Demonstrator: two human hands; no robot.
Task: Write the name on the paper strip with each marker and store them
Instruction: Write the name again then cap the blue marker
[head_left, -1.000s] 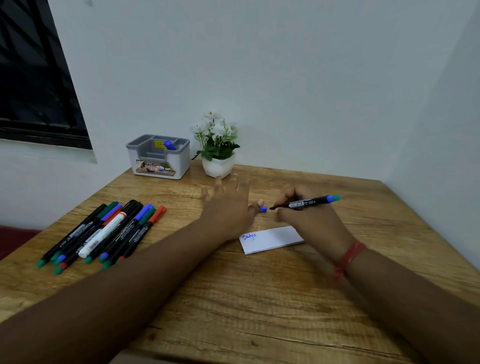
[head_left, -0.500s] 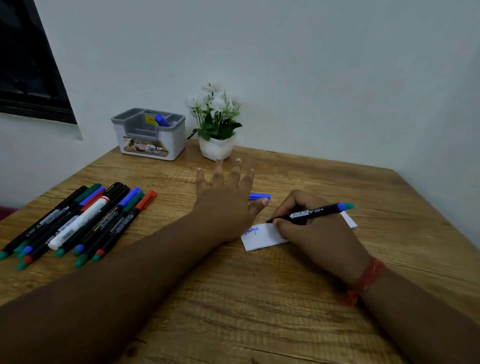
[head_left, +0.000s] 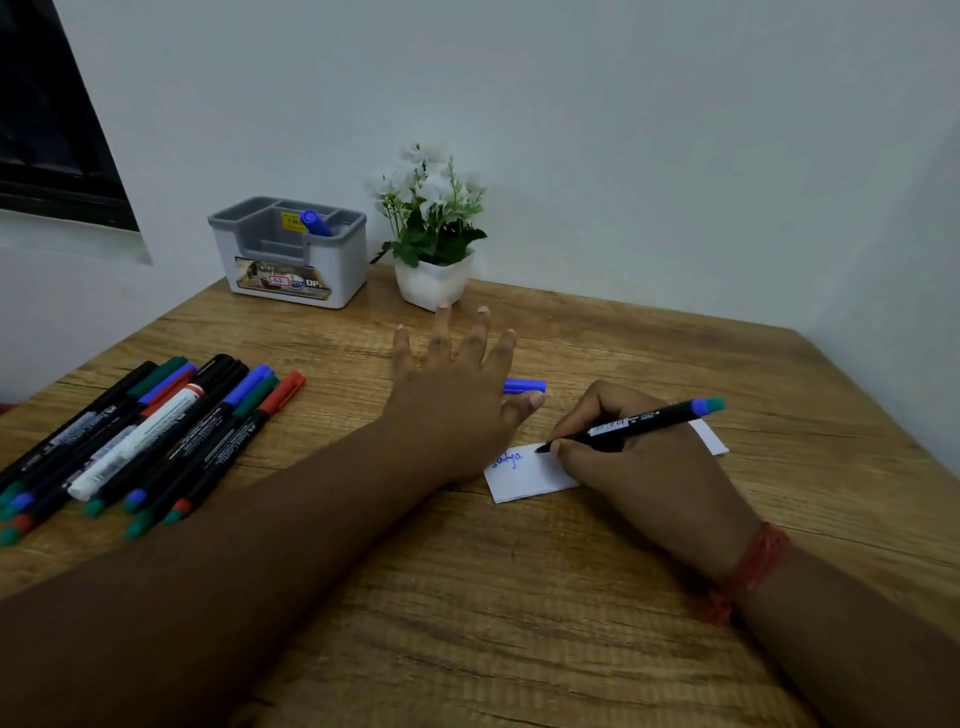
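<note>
Our right hand (head_left: 644, 457) grips the marker (head_left: 628, 423), tip on the strip (head_left: 524, 475) just right of the blue name; barrel slants up-right. Our left hand (head_left: 457, 395) lies open and empty, left of the strip, cap (head_left: 524, 386) beyond.

You're at a home or office desk corner: wood-grain counter (head_left: 519, 597) against plain white walls, grey-white plastic desk organiser (head_left: 291, 260), small white potted flower plant (head_left: 434, 244), dark window (head_left: 52, 130).

A potted plant (head_left: 432, 228) is sitting on the wooden table (head_left: 519, 597) by the wall (head_left: 623, 130); a dark window (head_left: 47, 119) is showing at left.
</note>
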